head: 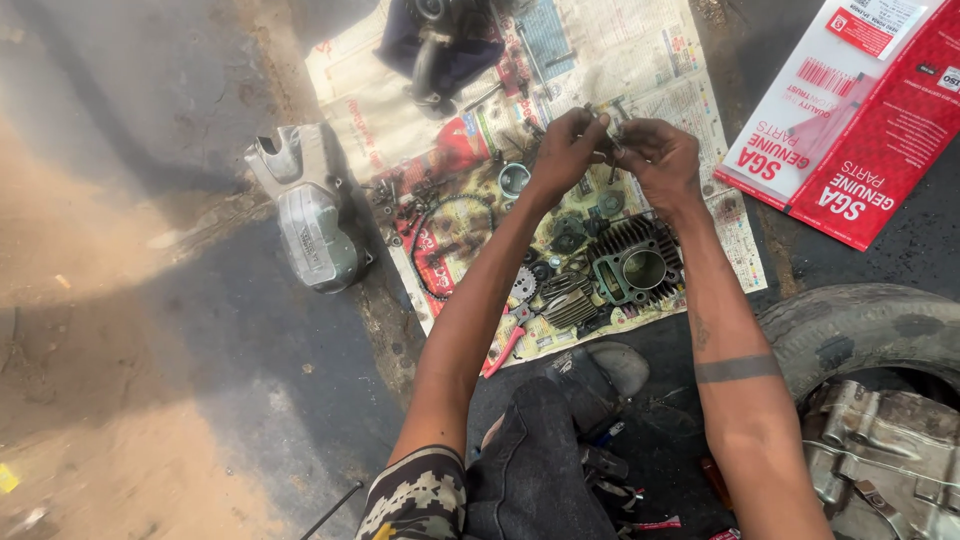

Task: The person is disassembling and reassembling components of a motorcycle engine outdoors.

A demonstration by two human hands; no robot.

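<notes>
Hands meeting over the newspaper, both grease-blackened. Left hand curled shut, fingertips pinching one end of a small metal part. Right hand closed on the other end of the same part, fingers bent inward. Part held in the air between the two hands, above the spread of engine pieces; too small and too covered by fingers to tell its kind.

Directly below the hands, on the newspaper: a finned cylinder with its round bore facing up, a second finned block just beside it to the left, a small sprocket near that. Further left, a loop of chain lying flat, with loose bolts and small bits scattered above it. A round metal ring close under the left wrist. Red-handled pliers at the paper's near edge, beside the left forearm.

Off the paper to the left, a grey engine cover on the dark ground. Upper right, a red and white carton lying flat. Lower right, a worn tyre and, beneath it, a grey engine casing. A dark shoe and a knee in dark trousers between the forearms.
</notes>
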